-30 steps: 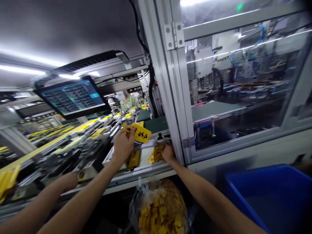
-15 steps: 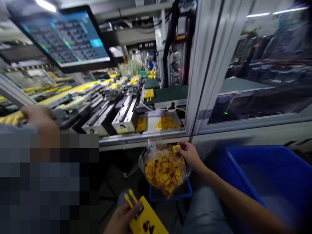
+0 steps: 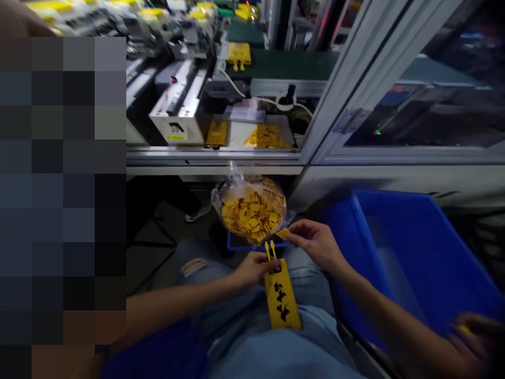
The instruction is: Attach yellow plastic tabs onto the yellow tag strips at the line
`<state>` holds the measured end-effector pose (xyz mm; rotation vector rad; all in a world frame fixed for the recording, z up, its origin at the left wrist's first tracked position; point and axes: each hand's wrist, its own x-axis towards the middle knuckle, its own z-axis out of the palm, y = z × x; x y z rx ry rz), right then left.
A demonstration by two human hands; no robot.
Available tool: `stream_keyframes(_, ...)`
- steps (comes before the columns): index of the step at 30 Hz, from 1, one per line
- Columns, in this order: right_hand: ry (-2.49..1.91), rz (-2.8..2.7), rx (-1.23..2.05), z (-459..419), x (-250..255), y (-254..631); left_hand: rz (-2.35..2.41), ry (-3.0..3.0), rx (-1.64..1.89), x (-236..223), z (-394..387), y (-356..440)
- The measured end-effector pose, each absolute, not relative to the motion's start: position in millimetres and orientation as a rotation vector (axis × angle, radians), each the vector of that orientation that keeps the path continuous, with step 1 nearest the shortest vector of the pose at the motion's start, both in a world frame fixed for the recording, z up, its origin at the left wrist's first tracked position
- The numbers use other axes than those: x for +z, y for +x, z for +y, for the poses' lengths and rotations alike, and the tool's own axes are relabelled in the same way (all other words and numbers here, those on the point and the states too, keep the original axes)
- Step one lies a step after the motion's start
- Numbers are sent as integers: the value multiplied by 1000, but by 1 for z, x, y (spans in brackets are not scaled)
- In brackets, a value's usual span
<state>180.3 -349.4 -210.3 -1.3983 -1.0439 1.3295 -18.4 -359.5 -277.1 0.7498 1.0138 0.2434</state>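
A green conveyor belt (image 3: 284,66) on a factory assembly line carries a single yellow plastic part (image 3: 239,55). On the machine bed below, a shallow tray (image 3: 236,134) holds a loose heap of yellow pieces (image 3: 266,137), with a flat yellow block (image 3: 216,132) just beside it. Lower down, a blue plastic tray (image 3: 256,246) bears a clear plastic bag (image 3: 250,208) packed with more of the pieces, near a large blue bin (image 3: 414,247) and above a dark floor (image 3: 152,263).
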Motion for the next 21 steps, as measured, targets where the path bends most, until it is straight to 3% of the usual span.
stream_keyframes(4, -1547, -1105, 1279, -387, -229, 214, 824, 728, 237, -299, -361, 6)
stream_keyframes(9, -1651, -1261, 1193, -421, -246, 220, 670, 701, 263, -288, -361, 23)
stream_keyframes(21, -1606, -1644, 1005, -425, -226, 218, 706, 741, 285, -267, -374, 29)
